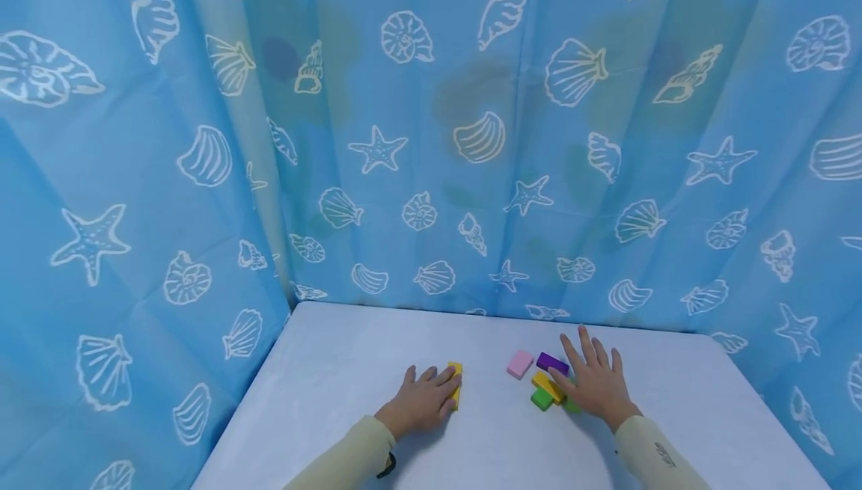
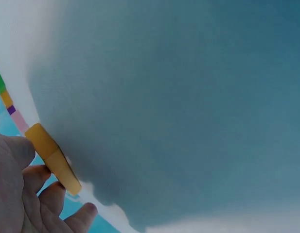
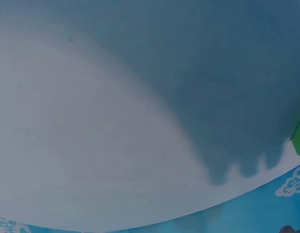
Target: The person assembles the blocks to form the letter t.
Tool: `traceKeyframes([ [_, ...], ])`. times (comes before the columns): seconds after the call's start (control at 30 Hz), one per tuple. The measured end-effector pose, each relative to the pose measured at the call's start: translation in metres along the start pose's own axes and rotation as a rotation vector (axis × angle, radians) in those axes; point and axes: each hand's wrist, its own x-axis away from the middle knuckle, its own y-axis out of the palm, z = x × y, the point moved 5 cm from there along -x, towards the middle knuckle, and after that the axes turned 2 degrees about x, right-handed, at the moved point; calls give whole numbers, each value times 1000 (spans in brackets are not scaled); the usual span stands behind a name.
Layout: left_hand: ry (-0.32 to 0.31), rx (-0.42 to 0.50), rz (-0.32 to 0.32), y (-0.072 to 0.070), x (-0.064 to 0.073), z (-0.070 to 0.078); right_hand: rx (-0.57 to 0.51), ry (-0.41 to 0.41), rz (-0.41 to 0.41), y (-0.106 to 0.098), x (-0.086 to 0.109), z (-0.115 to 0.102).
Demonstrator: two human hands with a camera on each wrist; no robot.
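On the white table my left hand (image 1: 422,400) holds two yellow blocks (image 2: 54,158) that stand end to end in one line, a seam between them. The thumb and bent fingertips lie along their near side in the left wrist view. Farther right, my right hand (image 1: 595,381) spreads its fingers over the right side of a small group of blocks. A yellow block (image 1: 547,385), a purple block (image 1: 552,363) and a green block (image 1: 542,399) lie by its thumb. Under the palm, another green block (image 1: 572,405) is partly hidden.
A pink block (image 1: 520,364) lies left of the group, between the two hands. Behind the white table (image 1: 364,333) and at its left hangs a blue curtain (image 1: 431,236) with white shell and starfish prints, close along the table's back edge.
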Motion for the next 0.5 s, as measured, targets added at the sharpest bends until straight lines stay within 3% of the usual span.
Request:
traceKeyframes([
  [0.3,-52,37,-38,3,2,-3,-16,-14,-27,8,-6,-11],
  [0.5,-43,4,-9,-2,1,-6,-36,-22,-18,9,-12,-19],
])
